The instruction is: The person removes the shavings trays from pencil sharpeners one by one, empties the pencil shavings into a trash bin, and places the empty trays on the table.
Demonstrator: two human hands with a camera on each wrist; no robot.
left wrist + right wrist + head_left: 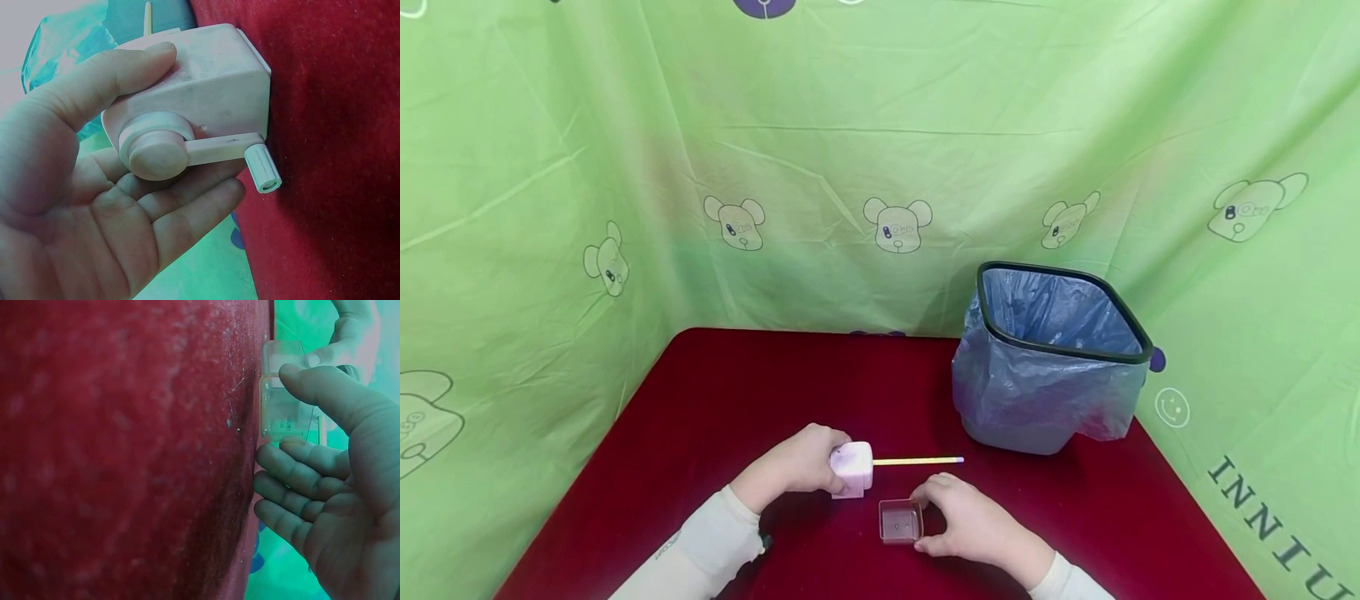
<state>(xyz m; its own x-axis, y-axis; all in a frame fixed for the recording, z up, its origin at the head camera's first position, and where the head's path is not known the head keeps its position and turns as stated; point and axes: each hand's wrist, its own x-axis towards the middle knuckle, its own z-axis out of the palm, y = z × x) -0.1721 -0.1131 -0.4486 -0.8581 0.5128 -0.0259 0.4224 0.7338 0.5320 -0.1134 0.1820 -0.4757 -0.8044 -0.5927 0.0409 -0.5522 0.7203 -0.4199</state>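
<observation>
My left hand (805, 460) grips a pale pink crank pencil sharpener (854, 467), thumb on its upper side and fingers beneath. Its crank handle (219, 150) faces the palm in the left wrist view. A yellow pencil (917, 461) juts from the sharpener's far side, pointing right toward the bin. Just in front, my right hand (970, 523) pinches a small clear plastic box (900, 523), the sharpener's shavings container by its look, between thumb and fingers. The container is apart from the sharpener, and its open top faces up, with a few dark specks inside.
A bin (1018, 435) lined with a blue plastic bag (1037, 383) and topped by a black rim stands at the table's back right. Dark red cloth covers the table (760, 392). Green printed curtains (820, 167) hang close behind and at both sides.
</observation>
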